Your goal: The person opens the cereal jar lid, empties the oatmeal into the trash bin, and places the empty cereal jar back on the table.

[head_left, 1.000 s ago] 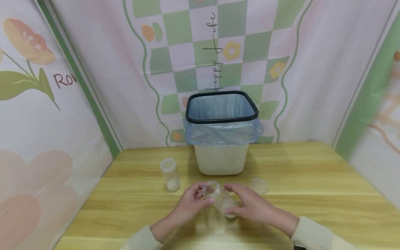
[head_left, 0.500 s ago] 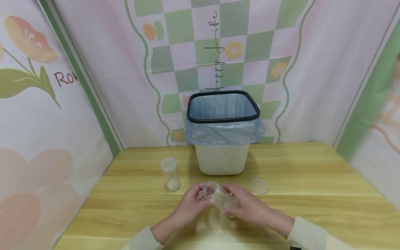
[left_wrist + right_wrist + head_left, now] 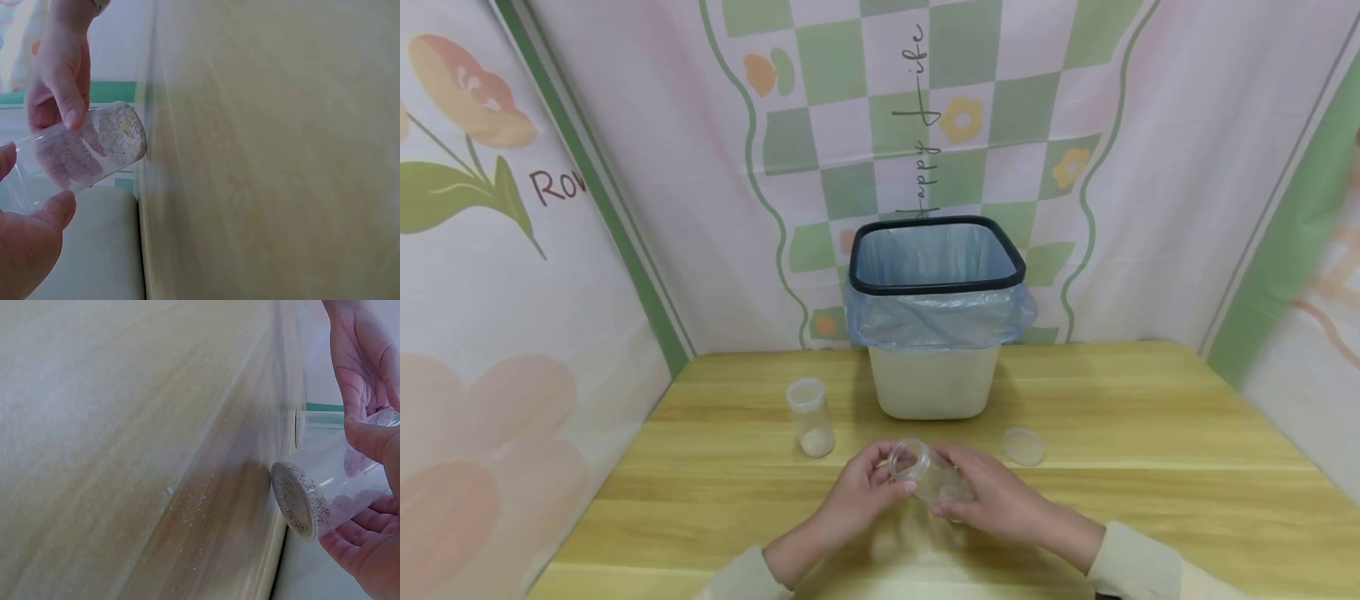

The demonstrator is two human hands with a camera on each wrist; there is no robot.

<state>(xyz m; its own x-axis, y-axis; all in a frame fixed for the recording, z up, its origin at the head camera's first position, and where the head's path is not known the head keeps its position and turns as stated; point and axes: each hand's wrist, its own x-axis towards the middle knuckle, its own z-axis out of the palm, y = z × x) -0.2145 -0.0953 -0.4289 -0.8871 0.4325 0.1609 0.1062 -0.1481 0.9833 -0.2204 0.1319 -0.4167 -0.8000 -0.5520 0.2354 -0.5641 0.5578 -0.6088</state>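
Observation:
A clear plastic jar (image 3: pixel 934 482) is tilted low over the table, its uncovered mouth toward the upper left. My left hand (image 3: pixel 867 490) holds it near the rim, with the thumb in front. Around the lower part, my right hand (image 3: pixel 996 493) grips with thumb and fingers on opposite sides. Pale flaky bits (image 3: pixel 120 134) lie inside at the base, seen in the left wrist view. Left of my hands a second clear jar (image 3: pixel 808 417) stands upright with whitish matter at its bottom. A clear round lid (image 3: pixel 1023 447) lies flat on the table to the right.
A bin (image 3: pixel 932 383) with a black rim and blue liner bag stands at the table's back, against a patterned curtain (image 3: pixel 895 125). Small pale specks (image 3: pixel 200 499) are scattered on the wooden table (image 3: pixel 1112 517) in the right wrist view.
My right hand and the jar's base have shifted slightly up and left. My left hand keeps its hold near the rim. The second jar and the lid stay put.

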